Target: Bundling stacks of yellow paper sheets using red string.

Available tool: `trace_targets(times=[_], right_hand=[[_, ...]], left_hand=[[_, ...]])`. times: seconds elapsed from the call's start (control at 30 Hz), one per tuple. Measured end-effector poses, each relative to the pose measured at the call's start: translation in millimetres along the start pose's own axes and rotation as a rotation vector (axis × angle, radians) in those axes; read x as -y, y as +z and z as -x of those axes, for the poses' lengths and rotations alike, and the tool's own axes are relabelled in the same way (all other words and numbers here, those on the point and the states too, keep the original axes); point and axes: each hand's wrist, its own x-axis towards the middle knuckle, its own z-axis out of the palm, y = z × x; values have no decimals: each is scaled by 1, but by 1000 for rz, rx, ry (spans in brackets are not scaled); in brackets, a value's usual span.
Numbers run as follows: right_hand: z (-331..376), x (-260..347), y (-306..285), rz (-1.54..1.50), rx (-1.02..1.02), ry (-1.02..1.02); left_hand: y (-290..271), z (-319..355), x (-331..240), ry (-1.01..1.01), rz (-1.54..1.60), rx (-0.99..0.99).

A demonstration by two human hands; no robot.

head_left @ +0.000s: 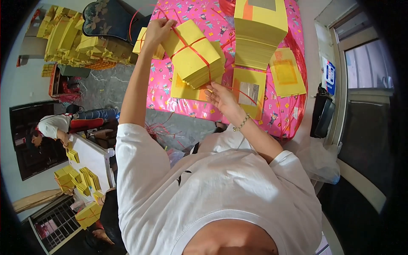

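A stack of yellow paper sheets (194,66) sits at an angle on the pink table, with a red plastic ribbon (182,39) crossed over its top. At its far left corner, my left hand (160,30) is closed on the ribbon, and a loop of it arches away to the left. My right hand (222,98) is by the near corner, its thumb and finger pinched on the ribbon that runs down there. The remaining fingers of that hand are loosely curled. Beneath the stack lies another yellow sheet (180,90) with an orange patch.
A tall yellow paper stack (255,51) stands right of the bundle, near flat printed sheets (288,70). Red ribbon strands (302,80) hang along the right edge of the patterned tablecloth (193,107). Yellow bundles (63,38) fill the far left. People work at a white table (91,159).
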Motion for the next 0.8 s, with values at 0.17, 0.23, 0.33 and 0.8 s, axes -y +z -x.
trace_targets(times=[0.17, 0.23, 0.33, 0.8], right_hand=[[-1, 3, 2, 39, 15, -27], [-2, 4, 2, 6, 4, -49], [4, 0, 11, -26, -9, -68], [39, 36, 30, 362, -78, -926]], left_hand=[[16, -18, 5, -508, -51, 327], [19, -20, 4, -513, -65, 344], [13, -17, 20, -478, -80, 360], [-51, 79, -26, -360, 805, -25]])
